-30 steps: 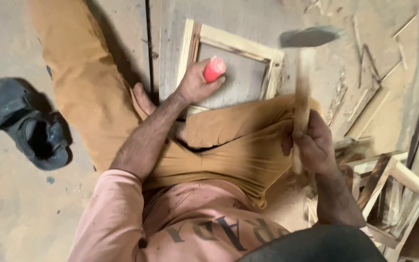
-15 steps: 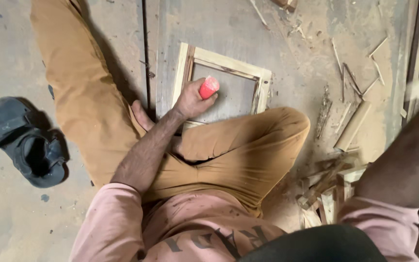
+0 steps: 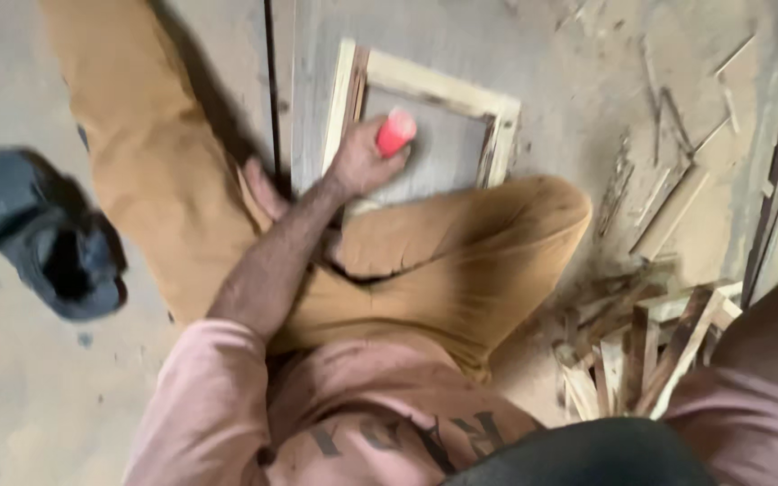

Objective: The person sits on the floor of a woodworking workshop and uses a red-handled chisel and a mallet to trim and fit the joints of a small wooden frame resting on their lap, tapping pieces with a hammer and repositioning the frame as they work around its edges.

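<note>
Single view only, from a camera worn on the head, facing steeply down over the pink shirt and the tan trousers. Close to the body, farther from the pale rectangular wooden frame [image 3: 425, 117] on the dusty floor. Below that frame, the bent knee; far left of it, a dark grey sandal [image 3: 47, 238]; lower right, loose wooden offcuts [image 3: 641, 346].

The person wears a dusty pink shirt with its sleeves [image 3: 200, 396] pushed up above the elbows and dark lettering across the chest [image 3: 389, 436]. The mustard-brown trousers [image 3: 461, 261] are creased at the knee. The forearms [image 3: 272, 261] are bare.
</note>
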